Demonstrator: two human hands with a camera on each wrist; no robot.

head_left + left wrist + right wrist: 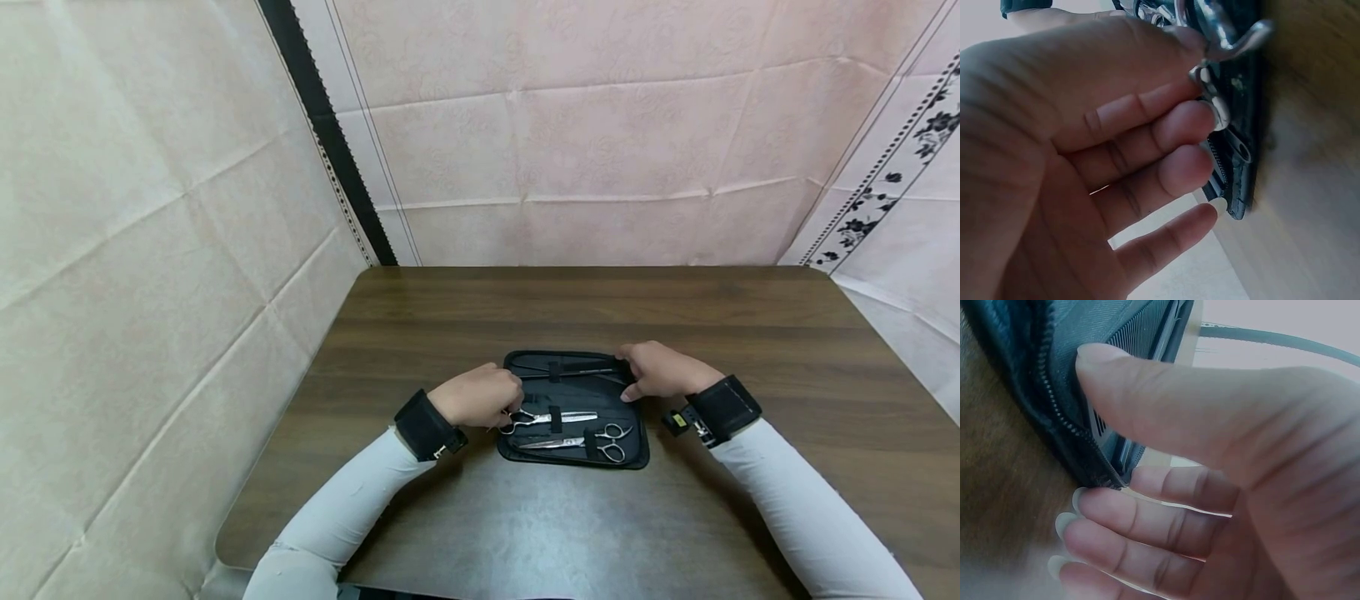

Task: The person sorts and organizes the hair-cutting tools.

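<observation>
A black zippered case point(573, 398) lies unfolded on the table, holding two pairs of silver scissors under elastic loops. My left hand point(483, 396) is at the case's left side, thumb and forefinger pinching the handle of the upper scissors point(573, 417); their curved finger rest sticks out past the thumb in the left wrist view. The lower scissors point(570, 442) point left, finger rings to the right. At the upper right corner, my right hand point(663, 371) grips the case's edge, thumb inside over a dark comb point(1141, 331) and fingers along the outside.
The brown wooden table point(420, 317) extends around the case on all sides. Pale creased cloth point(600, 133) hangs behind the table and to its left and right. A black band point(1285, 342) crosses the background in the right wrist view.
</observation>
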